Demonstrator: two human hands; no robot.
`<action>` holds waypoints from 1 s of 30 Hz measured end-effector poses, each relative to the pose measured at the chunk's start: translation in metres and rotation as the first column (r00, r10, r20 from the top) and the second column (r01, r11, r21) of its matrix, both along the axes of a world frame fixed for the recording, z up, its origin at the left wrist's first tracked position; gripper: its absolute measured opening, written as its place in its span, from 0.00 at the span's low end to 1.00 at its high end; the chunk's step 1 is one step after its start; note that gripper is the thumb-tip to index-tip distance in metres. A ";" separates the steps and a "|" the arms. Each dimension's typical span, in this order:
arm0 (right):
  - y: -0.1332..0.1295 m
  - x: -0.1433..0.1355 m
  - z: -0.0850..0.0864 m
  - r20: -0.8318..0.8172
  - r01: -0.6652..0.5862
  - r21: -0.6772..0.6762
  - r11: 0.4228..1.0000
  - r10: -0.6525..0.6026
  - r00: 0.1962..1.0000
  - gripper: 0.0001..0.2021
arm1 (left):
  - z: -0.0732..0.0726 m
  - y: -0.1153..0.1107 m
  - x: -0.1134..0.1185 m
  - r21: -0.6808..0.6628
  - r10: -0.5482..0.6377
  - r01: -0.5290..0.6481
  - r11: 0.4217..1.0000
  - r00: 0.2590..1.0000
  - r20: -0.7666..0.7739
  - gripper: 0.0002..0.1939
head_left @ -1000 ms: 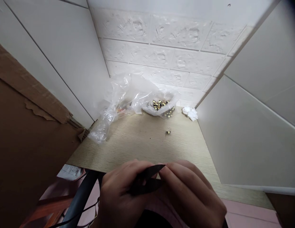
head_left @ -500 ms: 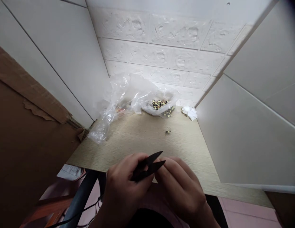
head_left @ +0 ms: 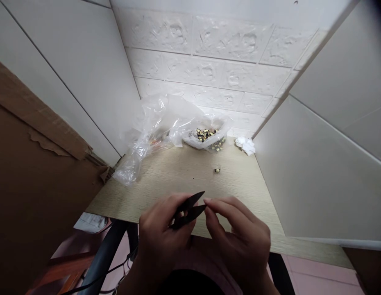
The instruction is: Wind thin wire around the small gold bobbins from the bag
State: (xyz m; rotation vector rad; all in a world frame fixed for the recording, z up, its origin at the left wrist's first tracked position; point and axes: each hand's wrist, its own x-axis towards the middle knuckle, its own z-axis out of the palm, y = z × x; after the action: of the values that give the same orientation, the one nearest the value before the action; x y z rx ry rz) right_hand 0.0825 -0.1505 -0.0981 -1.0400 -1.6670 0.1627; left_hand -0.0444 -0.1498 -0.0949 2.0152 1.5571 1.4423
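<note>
My left hand (head_left: pixel 164 229) is closed around a pair of black thread snips (head_left: pixel 192 207), whose two pointed blades stand apart and aim up to the right. Beside the blade tips, my right hand (head_left: pixel 239 233) pinches thumb and forefinger together; anything between them is too small to make out. The lower blade's tip is at those fingertips. On the table beyond my hands lies one small black and yellowish part (head_left: pixel 217 170). More parts like it (head_left: pixel 205 134) sit in a clear plastic bag (head_left: pixel 195 143) near the wall.
Crumpled clear plastic (head_left: pixel 138 157) spreads over the back left of the wooden table (head_left: pixel 166 176). A wad of white tissue (head_left: pixel 246 145) lies at the back right. White panels (head_left: pixel 328 172) flank the table, and cardboard (head_left: pixel 39 172) stands at the left.
My right hand's fingers have uncurled into a fingertip pinch, drawn slightly away from the snips. The snips have shifted a little left and up in my left hand.
</note>
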 end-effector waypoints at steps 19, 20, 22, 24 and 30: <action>-0.006 0.002 0.001 0.047 -0.024 0.023 0.999 0.023 0.999 0.12 | -0.001 -0.006 -0.001 0.224 -0.064 0.109 0.968 0.978 -0.200 0.11; -0.007 0.002 -0.001 0.056 -0.031 0.024 0.999 0.030 0.998 0.12 | -0.002 -0.005 -0.001 0.224 -0.047 0.091 0.970 0.979 -0.197 0.12; -0.007 0.003 -0.003 0.077 -0.043 0.026 0.999 0.041 0.996 0.12 | -0.004 -0.005 -0.001 0.210 -0.016 0.060 0.976 0.979 -0.203 0.12; -0.006 0.004 -0.003 0.117 -0.052 0.018 0.998 0.049 0.992 0.11 | -0.005 -0.004 -0.003 0.203 -0.021 0.074 0.976 0.967 -0.253 0.12; -0.004 0.009 0.001 0.273 -0.061 -0.011 0.998 0.062 0.960 0.06 | -0.006 0.001 -0.012 0.178 -0.078 0.158 0.971 0.918 -0.390 0.11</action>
State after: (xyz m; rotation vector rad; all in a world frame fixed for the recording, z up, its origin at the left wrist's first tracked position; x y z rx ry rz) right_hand 0.0911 -0.1549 -0.0975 -1.0495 -1.9505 0.0629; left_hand -0.0560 -0.1487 -0.1005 2.5929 1.4299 1.2651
